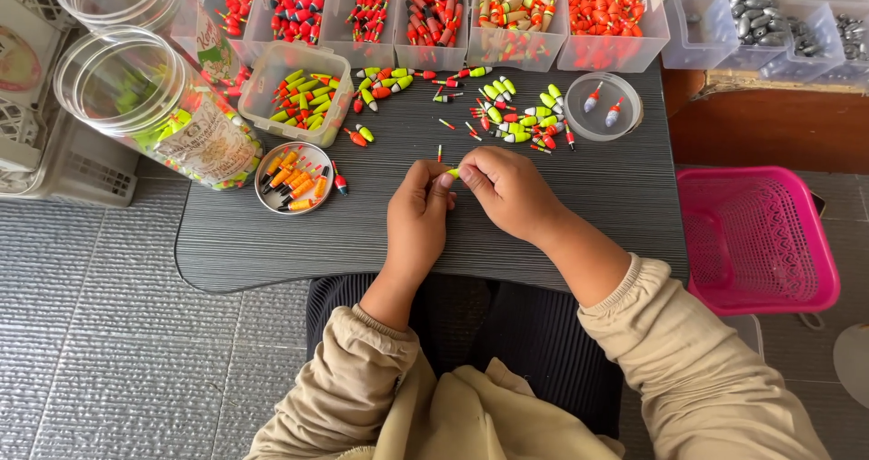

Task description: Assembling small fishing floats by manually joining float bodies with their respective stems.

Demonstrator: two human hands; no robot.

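Left hand (418, 214): pinching small float (453, 172) | right hand (507, 188): pinching same float | location: worktop (615, 197), below loose float pile (516, 111).

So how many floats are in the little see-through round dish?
2 floats: one on the left, one on the right of the clear round dish, beside each other.

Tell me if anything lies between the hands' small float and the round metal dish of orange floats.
Nothing visible does. The float is pinched between the left hand and right hand; bare table runs to the metal dish.
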